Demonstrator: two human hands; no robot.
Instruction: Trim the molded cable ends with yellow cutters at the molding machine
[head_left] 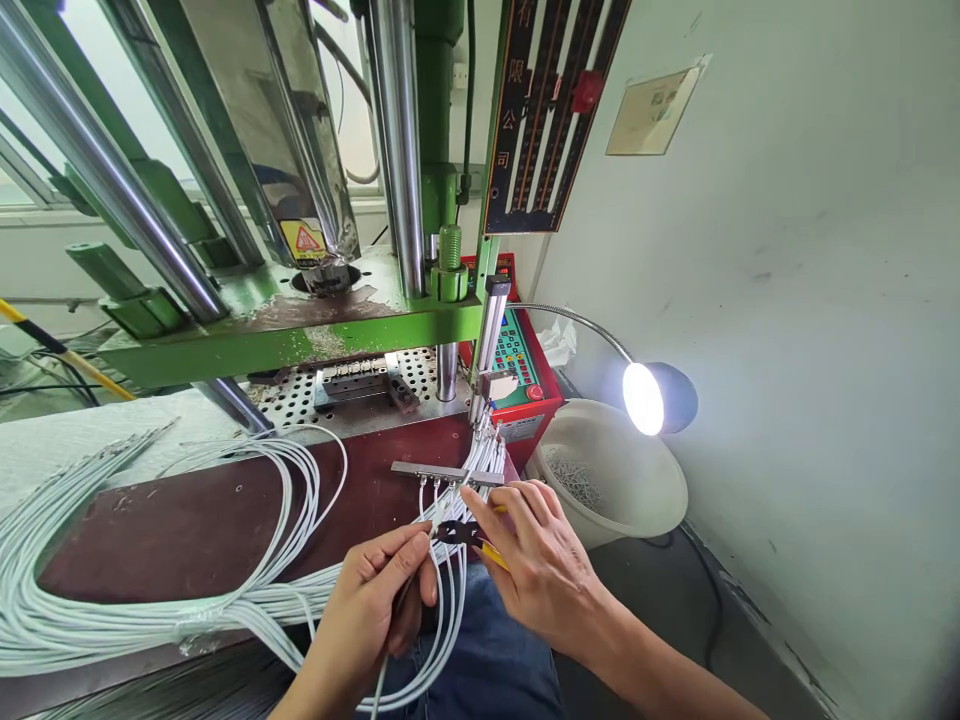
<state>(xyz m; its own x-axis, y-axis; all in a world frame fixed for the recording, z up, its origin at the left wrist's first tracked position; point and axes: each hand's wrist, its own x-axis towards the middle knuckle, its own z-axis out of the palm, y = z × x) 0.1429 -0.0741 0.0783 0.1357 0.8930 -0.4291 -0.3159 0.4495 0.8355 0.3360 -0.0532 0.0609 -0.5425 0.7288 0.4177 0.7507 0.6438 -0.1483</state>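
Note:
My left hand [382, 590] pinches a white cable close to its end, thumb on top. My right hand [536, 560] is wrapped round cutting pliers with yellow handles [493, 555]. The dark jaws of the pliers [454, 532] are at the cable end, just right of my left fingertips; whether they touch it is hard to tell. Beyond my hands, a metal bar [427, 470] lies on the dark red table [375, 480], with several cable ends attached along it. A bundle of white cables [487, 450] runs past its right part.
Coiled white cables [45, 560] cover the left of the table. Behind it stands a green press [300, 345] with a metal mould [356, 382]. At the right are a red control box [536, 360], a lit lamp [645, 398] and a white bin [637, 490] holding scraps.

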